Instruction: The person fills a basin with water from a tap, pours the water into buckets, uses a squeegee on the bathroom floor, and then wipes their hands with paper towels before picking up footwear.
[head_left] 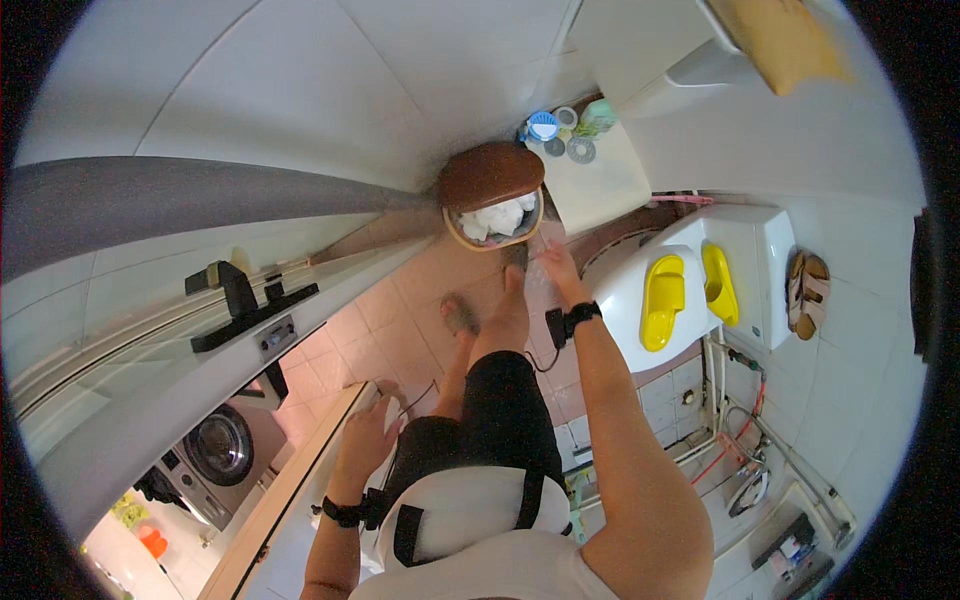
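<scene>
A bin with a tan rim stands on the floor ahead, holding white crumpled paper. Its brown lid is raised and tipped back toward the wall. Just right of the bin and closer to me, my right hand reaches forward, apart from the rim. Its fingers look spread and slightly blurred, with nothing visible in them. My left hand hangs low beside my left thigh, fingers loosely stretched out and holding nothing. Each wrist wears a black strap.
Yellow slippers rest on a white toilet at right; sandals sit against the wall. A pale box-like surface bears small containers. A sliding door runs along the left, with a washing machine beyond.
</scene>
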